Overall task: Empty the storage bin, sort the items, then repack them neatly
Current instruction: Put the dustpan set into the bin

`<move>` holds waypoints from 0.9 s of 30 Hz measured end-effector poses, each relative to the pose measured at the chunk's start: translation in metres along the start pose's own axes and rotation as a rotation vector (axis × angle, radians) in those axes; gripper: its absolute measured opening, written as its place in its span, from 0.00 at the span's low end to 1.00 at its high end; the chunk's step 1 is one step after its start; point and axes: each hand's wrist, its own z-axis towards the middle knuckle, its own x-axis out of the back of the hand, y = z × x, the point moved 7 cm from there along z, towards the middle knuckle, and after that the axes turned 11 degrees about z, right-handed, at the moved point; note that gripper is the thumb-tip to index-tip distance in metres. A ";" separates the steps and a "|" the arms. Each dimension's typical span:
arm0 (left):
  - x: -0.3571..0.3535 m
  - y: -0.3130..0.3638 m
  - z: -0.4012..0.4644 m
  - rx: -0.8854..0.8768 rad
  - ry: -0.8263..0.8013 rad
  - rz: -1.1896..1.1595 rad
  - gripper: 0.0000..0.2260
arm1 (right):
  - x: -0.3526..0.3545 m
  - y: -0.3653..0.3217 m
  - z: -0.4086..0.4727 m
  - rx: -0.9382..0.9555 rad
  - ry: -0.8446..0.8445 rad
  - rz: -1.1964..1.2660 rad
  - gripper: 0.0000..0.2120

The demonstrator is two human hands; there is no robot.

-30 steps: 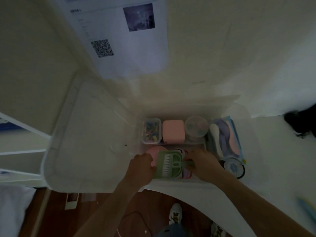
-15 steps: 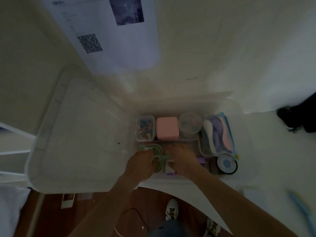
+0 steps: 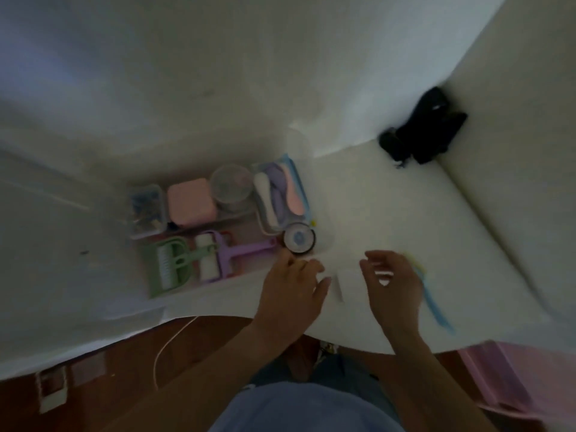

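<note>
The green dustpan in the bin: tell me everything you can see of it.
The green dustpan looks like pale green plastic and lies flat in the near left part of the clear bin. A small brush with white bristles lies in its tray, its handle pointing right towards the purple roller beside it. Neither hand touches it. The picture is dim and blurred.

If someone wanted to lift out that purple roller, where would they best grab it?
Probably by the handle of the purple roller. It is long and thin, lies flat and points right, toward the left hand. Come from above on the right, since the green dustpan crowds its left.
</note>
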 end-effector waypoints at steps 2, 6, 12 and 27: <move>-0.024 0.016 -0.003 -0.105 -0.056 0.120 0.08 | 0.001 0.051 -0.008 -0.181 -0.052 -0.068 0.08; -0.073 0.029 -0.021 -0.078 -0.274 0.084 0.07 | -0.014 0.105 -0.020 -0.319 -0.155 -0.157 0.16; -0.171 0.020 -0.028 0.710 -0.719 -0.549 0.26 | -0.028 0.139 -0.006 -0.420 -0.188 -0.150 0.25; -0.077 0.043 0.009 0.659 -0.303 -0.672 0.12 | 0.053 0.040 0.011 -0.297 -0.088 0.205 0.12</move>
